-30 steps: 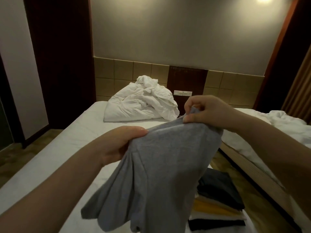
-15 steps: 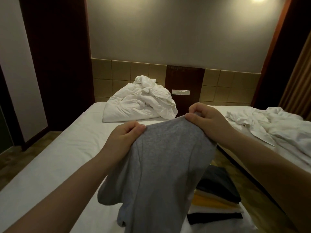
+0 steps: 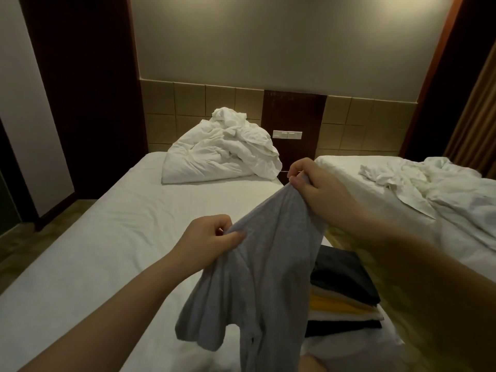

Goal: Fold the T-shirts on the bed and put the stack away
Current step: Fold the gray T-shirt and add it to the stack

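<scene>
**Item:** soft grey jersey T-shirt (image 3: pixel 271 264), held in the air between both hands. Its body hung limp below them, over the near end of the white-sheeted bed (image 3: pixel 102 237).

**Step judged in hand:** opening the garment out for folding. To do this well, each hand would work along the top edge to a shoulder seam and draw the cloth taut and level. The shirt would then go flat on the sheet to the left of the left hand and be smoothed before any fold. The fabric was bunched and would likely crease if laid down as it hung.

**Left hand** (image 3: pixel 206 242): fingers curled, with thumb and fingertips pinching a gathered fold of the shirt's upper edge.

**Right hand** (image 3: pixel 316 189): higher and farther off, fingers closed round the shirt's top corner.

**Stack of folded T-shirts** (image 3: pixel 346 285): black over yellow, white and black. It lay on the bed below the right hand, just right of the hanging shirt.

**Crumpled white duvet** (image 3: pixel 222 157): beyond both hands.

**Second bed** (image 3: pixel 402 218): rumpled white linen, right of the right hand.
</scene>
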